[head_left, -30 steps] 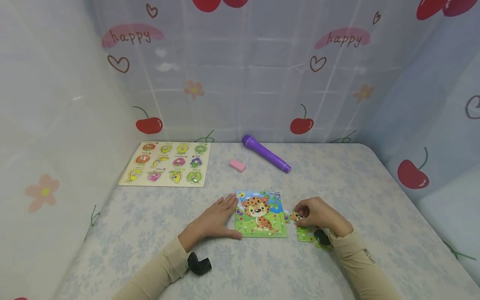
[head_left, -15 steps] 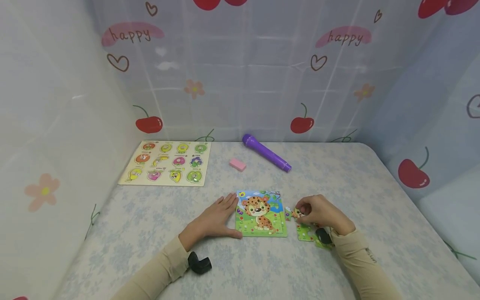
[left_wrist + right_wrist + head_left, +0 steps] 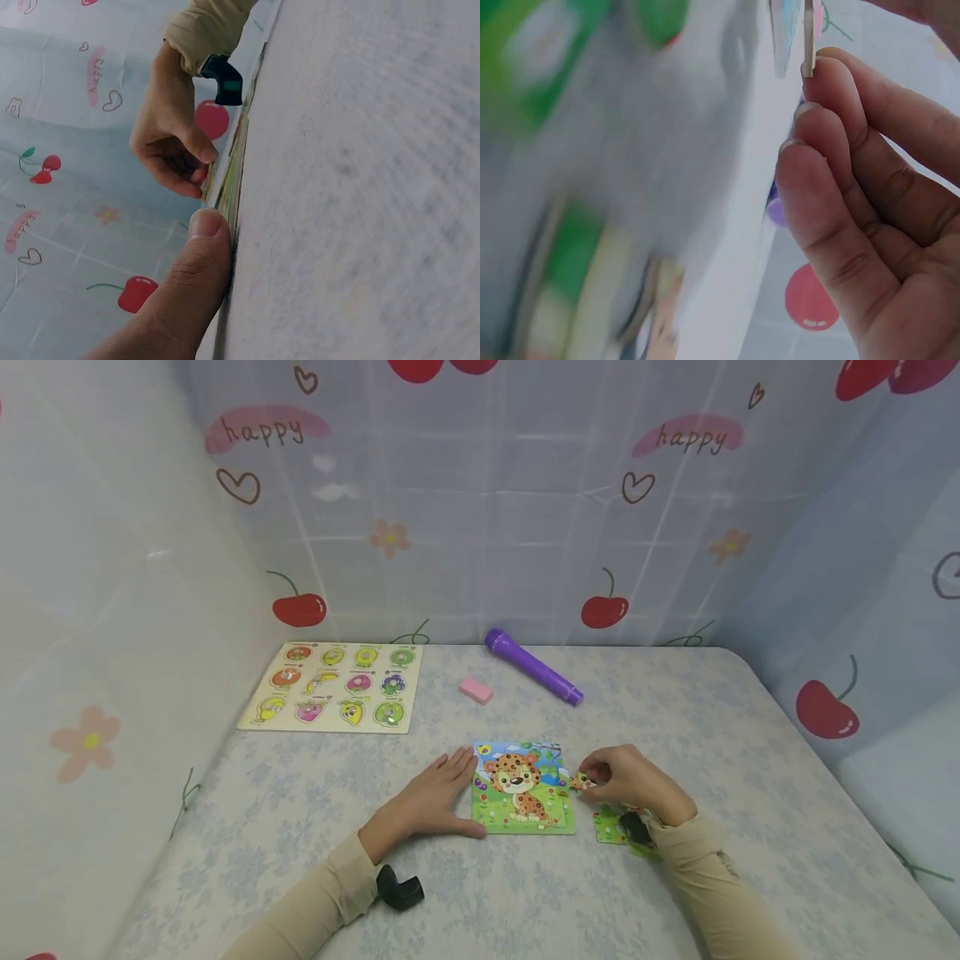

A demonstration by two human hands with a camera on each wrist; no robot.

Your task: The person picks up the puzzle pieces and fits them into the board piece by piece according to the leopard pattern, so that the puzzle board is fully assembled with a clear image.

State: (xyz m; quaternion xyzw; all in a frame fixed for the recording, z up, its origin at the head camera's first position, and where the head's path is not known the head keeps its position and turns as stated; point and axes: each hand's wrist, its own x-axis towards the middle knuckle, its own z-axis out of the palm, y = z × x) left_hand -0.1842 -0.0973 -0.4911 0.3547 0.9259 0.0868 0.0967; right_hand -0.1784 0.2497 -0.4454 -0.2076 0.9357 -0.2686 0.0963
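A square leopard puzzle board (image 3: 517, 793) lies flat in the middle of the table. My left hand (image 3: 423, 802) lies along its left side, fingers straight and thumb at the near left corner. In the left wrist view, that thumb (image 3: 199, 262) touches the board's edge. My right hand (image 3: 633, 783) pinches a puzzle piece (image 3: 580, 782) with leopard spots between thumb and fingertips, just off the board's right edge. Side-on in the right wrist view, a thin piece (image 3: 809, 41) sits at the fingertips. Several loose pieces (image 3: 609, 827) lie under the right wrist, partly hidden.
A fruit puzzle board (image 3: 337, 689) lies at the back left. A pink block (image 3: 476, 690) and a purple toy microphone (image 3: 534, 668) lie behind the leopard board. A printed curtain (image 3: 480, 510) borders the back and sides.
My right hand has lifted slightly and then moved left, bringing the puzzle piece up to the board's right edge. My left hand has stayed in place.
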